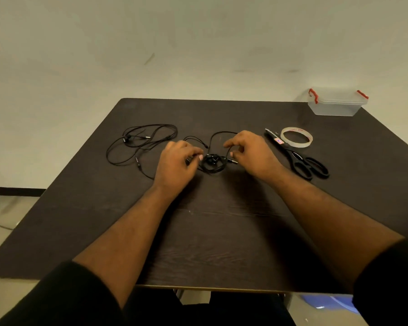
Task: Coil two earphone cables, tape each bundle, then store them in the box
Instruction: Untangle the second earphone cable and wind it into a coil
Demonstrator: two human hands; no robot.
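Step in hand: coiling the first earphone cable. The coil (212,163) lies on the dark desk (222,231), near its middle, as a small ring of black turns with the earbuds resting inside it. A free length of the same cable rises from the coil and arcs away toward the far side of the desk between the two hands.

Left hand (178,162): the grip is closed on the coil's left edge, thumb and fingertips pinching the turns and holding them against the desk.

Right hand (247,151): the grip is closed in a pinch on the free length of cable just right of the coil, near what appears to be the plug end. Whether the fingers hold the plug itself or only the cord cannot be told.

The second earphone cable (139,143) lies loose and uncoiled on the desk, to the left of the left hand and apart from it. The tape roll (296,137) and the scissors (299,158) lie to the right of the right hand, the tape just beyond the scissor blades. The box (337,102), clear with red latches, stands at the far right corner with its lid on.

Judgement: the task is in its early part. No bundle is taped and nothing is stored.

Next move, as judged: the right hand feeds the remaining free length round the coil while the left hand keeps the turns pinched. The left-hand pinch must not loosen, or the springy turns are likely to open out. Once the tail is taken up, one hand must hold the bundle alone while the other reaches for the tape.
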